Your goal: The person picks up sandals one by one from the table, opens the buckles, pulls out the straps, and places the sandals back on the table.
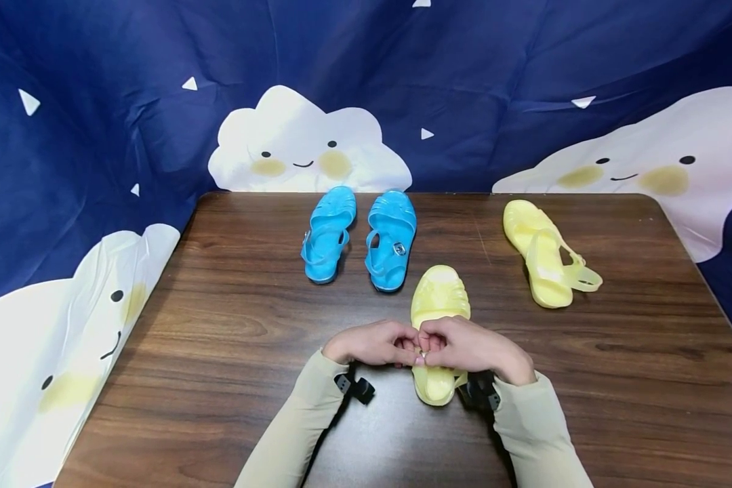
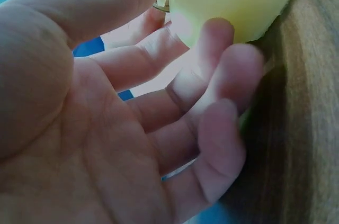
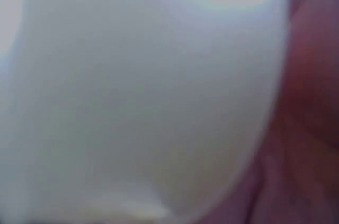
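Observation:
A yellow jelly sandal point(image 1: 440, 288) lies toe-away near the front of the table, its middle covered by both hands. At its left side my left hand point(image 1: 375, 342) pinches the strap by a small metal buckle point(image 1: 423, 354) between thumb and forefinger; the other fingers curl loosely beside the sandal in the left wrist view. My right hand point(image 1: 472, 349) comes over the sandal from the right and pinches the ankle strap at the same buckle, fingertips meeting the left ones. A blurred pale yellow surface point(image 3: 148, 97) fills most of the right wrist view.
Behind the hands stand two blue sandals point(image 1: 326, 247) point(image 1: 396, 237) side by side. A second yellow sandal point(image 1: 539, 254) lies at the back right, its strap hanging out to the side. A blue cloud-print curtain point(image 1: 463, 68) hangs behind the brown wooden table point(image 1: 232, 318).

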The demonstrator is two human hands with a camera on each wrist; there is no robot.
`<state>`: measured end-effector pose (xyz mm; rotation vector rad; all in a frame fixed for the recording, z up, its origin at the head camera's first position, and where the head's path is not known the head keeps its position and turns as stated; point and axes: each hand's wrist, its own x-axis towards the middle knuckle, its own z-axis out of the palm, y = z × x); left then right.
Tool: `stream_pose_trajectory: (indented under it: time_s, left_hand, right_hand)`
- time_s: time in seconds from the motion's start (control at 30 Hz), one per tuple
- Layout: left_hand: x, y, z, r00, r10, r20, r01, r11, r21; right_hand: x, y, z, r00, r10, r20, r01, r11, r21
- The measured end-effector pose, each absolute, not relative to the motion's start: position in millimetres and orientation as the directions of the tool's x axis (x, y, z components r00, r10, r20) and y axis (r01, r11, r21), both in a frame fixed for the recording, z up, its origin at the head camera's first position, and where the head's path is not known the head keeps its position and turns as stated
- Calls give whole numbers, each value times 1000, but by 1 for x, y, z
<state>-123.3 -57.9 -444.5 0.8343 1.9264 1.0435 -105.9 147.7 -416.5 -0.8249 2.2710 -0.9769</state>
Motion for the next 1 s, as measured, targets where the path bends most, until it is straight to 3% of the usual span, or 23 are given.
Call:
stream_pose_trajectory:
  time_s: [0.27,0.63,1.0]
  left_hand:
    - [-122,-57,-445,-508,796,-330,188,476,859]
    - [-123,-58,-444,-513,792,-330,162,467,869]
    - [-123,-57,-442,-521,779,-350,170,496,851]
  right_hand:
    - [-106,146,-421,-679,-701,-218,-296,534,-792]
    - [-110,151,-427,-650,-695,-308,-78,464,-883]
    - [-112,154,-427,-619,-700,-356,-35,477,-878]
